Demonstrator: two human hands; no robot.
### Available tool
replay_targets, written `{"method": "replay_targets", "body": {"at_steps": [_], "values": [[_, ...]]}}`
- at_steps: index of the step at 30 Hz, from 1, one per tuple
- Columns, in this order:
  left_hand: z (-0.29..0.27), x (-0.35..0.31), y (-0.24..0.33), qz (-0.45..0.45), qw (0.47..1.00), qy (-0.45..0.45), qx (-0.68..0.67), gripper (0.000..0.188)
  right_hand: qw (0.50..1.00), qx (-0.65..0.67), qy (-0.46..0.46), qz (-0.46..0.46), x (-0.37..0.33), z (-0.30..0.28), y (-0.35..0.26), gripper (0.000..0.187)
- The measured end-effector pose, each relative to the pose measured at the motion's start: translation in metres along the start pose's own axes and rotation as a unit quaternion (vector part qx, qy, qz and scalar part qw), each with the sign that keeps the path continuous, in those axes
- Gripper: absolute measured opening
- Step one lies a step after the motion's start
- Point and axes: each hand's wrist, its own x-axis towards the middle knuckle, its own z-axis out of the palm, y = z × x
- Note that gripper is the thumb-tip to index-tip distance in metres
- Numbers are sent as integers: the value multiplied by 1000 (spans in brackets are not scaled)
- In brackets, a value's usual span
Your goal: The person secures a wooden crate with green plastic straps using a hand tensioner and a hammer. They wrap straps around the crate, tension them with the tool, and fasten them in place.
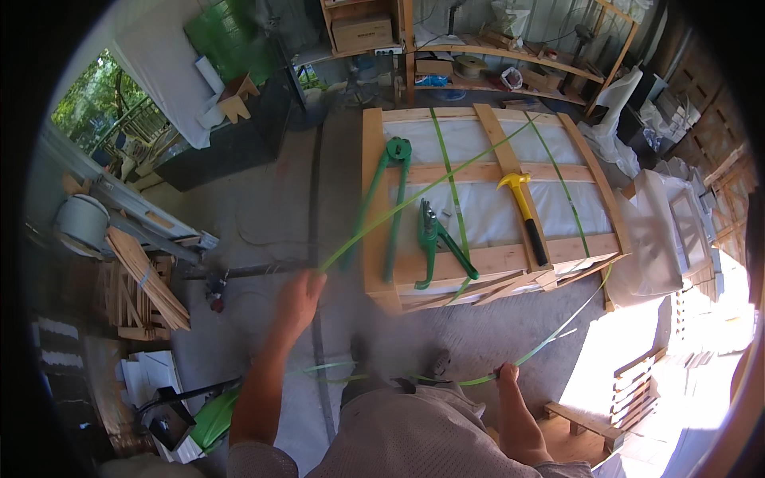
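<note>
A green packing strap [422,190] runs slantwise over a wooden crate [502,173], from its far right side to my left hand [300,301], which is closed on it at the crate's left. My right hand [508,372], low at the crate's near side, is closed on another length of strap [550,340] that rises to the crate's near right corner. Two more green straps cross the crate. On top lie a green long-handled strap sealer [398,151], a green strapping tensioner [430,231] and a yellow claw hammer [522,207] with a black grip.
Wooden shelves [498,48] with boxes and a spool line the back. Bundled wood strips [147,271] lean at the left. A plastic-wrapped load [657,231] stands close by the crate's right. A small wooden pallet [586,426] lies near right. Loose strap trails by my feet.
</note>
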Motion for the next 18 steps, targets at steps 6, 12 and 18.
{"method": "replay_targets", "body": {"at_steps": [6,12,18], "values": [[-30,66,-41,119,989,51,-74,30,923,-364,16,-121,-96,72,-6,19],[-55,144,-88,137,990,-10,-10,40,977,62,203,16,-149,133,-24,21],[-67,213,-115,159,982,25,-95,38,871,-470,-44,-134,-146,134,-69,15]]}}
